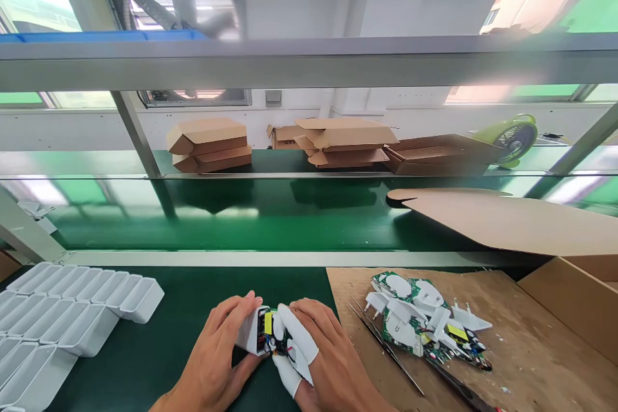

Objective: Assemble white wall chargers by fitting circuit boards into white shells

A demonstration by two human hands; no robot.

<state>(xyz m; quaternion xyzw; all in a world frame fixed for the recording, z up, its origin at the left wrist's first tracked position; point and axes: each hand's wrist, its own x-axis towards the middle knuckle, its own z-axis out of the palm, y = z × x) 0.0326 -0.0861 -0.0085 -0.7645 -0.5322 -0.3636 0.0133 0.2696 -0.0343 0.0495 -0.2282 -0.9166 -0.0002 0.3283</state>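
Low in the middle of the view, both my hands close around one small part. My left hand [219,347] grips a white plastic charger housing [248,330] from the left. My right hand [321,357], with white finger cots on two fingers, pinches a circuit board [271,329] with yellow and black components, pushed partly into the housing's open end. They rest just above the dark green mat [164,354].
Rows of empty white housings [58,312] lie at the left. A brown cardboard sheet [521,347] on the right carries a pile of green boards and white plug parts [425,322], plus tweezers [381,344]. Beyond runs a green conveyor belt [270,219] with flat cardboard boxes [210,145] behind it.
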